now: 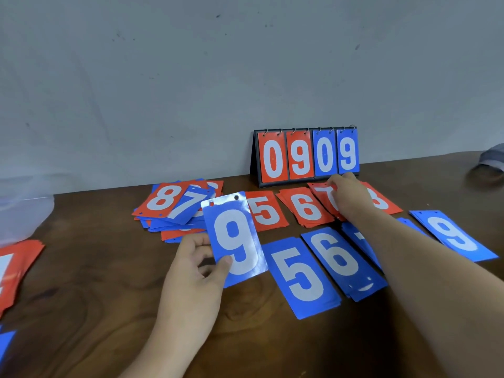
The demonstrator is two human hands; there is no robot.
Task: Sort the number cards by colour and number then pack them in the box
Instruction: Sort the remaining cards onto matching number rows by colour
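Now you are pinching the blue 9 card (234, 238) at its near corner between your left hand's (196, 268) thumb and fingers, probably holding it readable for sorting. Its long axis is running away from your fingers, with the punched end farthest and leaning slightly left. Your right hand (346, 195) is touching the red 7 pile (323, 195); whether those fingers are gripping, I cannot tell.

The brown table (81, 309) holds a messy card pile (169, 205) past the left hand (196, 268) and a flip scoreboard (305, 156) past the right hand (347, 195).
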